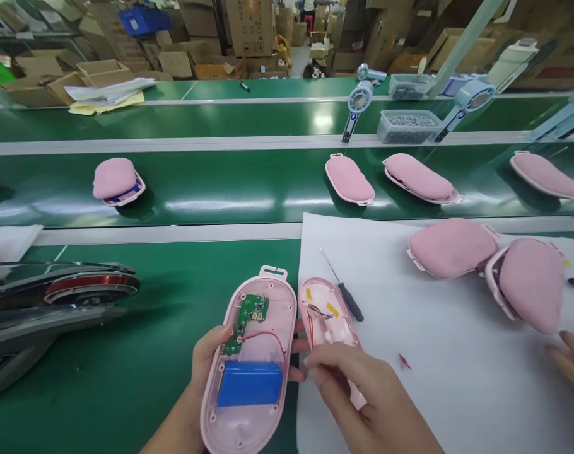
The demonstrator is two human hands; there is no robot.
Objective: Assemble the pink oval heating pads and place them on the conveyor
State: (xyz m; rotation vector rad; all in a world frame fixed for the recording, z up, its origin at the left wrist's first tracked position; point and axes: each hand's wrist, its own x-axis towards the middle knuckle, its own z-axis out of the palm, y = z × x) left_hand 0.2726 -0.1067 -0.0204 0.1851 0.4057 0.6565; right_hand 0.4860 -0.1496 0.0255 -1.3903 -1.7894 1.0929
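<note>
My left hand (211, 353) grips a long oval pink plastic shell (249, 422) from below, its thumb on the left rim and fingertips showing past the right side. Inside the shell sit a green circuit board (242, 318) and a blue battery pack (250, 383), with a red wire running between them. Close beside it lies a second pink shell half (322, 296) with thin wires and yellow tape inside. Over its lower part, my right hand (357, 391) is closed in a pinch; what sits between thumb and forefinger cannot be made out. A screwdriver (351, 302) lies along that half.
Pink cases (452, 247) lie on the white sheet (438, 384), and several more rest on the green conveyor (230, 183). Another person's hand (571, 362) reaches in at right. A dark, glossy device (55, 309) occupies the left. Clear boxes (407, 126) and handheld fans (357, 104) stand behind.
</note>
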